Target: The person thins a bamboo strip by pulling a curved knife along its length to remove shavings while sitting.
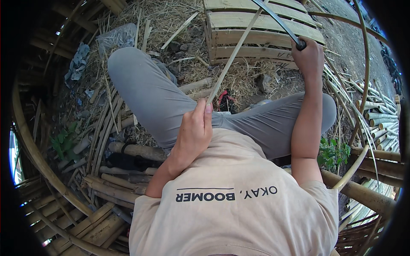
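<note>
My left hand (195, 132) is closed in front of my chest, pinching the near end of a long, pale bamboo strip (235, 55) between thumb and fingers. The strip slants away to the upper right, across a slatted wooden crate (239, 36). Farther out on the right, my right hand (309, 59) is wrapped round the black handle of a long knife (279, 20). Its blade points up and to the left, and its far end meets or crosses the strip near the top edge. Whether blade and strip touch there I cannot tell.
Shavings and straw litter the ground around my bent legs. Cut bamboo poles (385, 115) are stacked at the right, others (113, 190) lie at the lower left. A bent bamboo pole (365, 64) rises on the right. Clear plastic (117, 38) lies beyond my left knee.
</note>
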### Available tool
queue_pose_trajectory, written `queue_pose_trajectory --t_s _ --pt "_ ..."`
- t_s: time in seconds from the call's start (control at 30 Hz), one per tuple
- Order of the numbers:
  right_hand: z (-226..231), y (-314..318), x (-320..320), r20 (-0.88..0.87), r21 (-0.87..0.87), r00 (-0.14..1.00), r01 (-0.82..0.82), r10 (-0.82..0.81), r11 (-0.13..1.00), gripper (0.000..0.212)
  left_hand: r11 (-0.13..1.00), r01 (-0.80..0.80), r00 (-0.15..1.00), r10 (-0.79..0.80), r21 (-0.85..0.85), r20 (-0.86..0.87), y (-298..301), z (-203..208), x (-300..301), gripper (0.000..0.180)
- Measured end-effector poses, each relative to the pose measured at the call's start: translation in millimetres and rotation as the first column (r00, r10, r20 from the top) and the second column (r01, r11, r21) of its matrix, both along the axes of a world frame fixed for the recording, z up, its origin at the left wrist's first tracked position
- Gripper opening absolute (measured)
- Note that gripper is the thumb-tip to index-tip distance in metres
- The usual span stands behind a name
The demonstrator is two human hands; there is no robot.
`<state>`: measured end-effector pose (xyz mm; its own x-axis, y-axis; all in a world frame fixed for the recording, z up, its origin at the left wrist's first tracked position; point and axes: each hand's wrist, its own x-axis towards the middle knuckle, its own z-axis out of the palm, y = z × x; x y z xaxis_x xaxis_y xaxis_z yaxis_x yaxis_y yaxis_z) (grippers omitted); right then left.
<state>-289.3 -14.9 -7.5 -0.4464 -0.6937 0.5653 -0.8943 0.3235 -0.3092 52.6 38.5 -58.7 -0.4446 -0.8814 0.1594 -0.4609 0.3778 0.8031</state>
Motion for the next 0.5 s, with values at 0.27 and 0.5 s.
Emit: queue_pose_trajectory --t_s 0.27,0.5 --pt "-6 11 16 -0.058 0.057 0.997 -0.04 0.043 0.998 0.027 0.996 -0.055 0.998 0.054 -0.065 -0.011 -10 -5 5 0.023" --pt "-9 -3 -4 -0.071 -0.061 0.997 -0.006 0.002 0.998 0.026 0.995 -0.015 0.999 0.019 -0.097 0.037 -3 5 14 0.022"
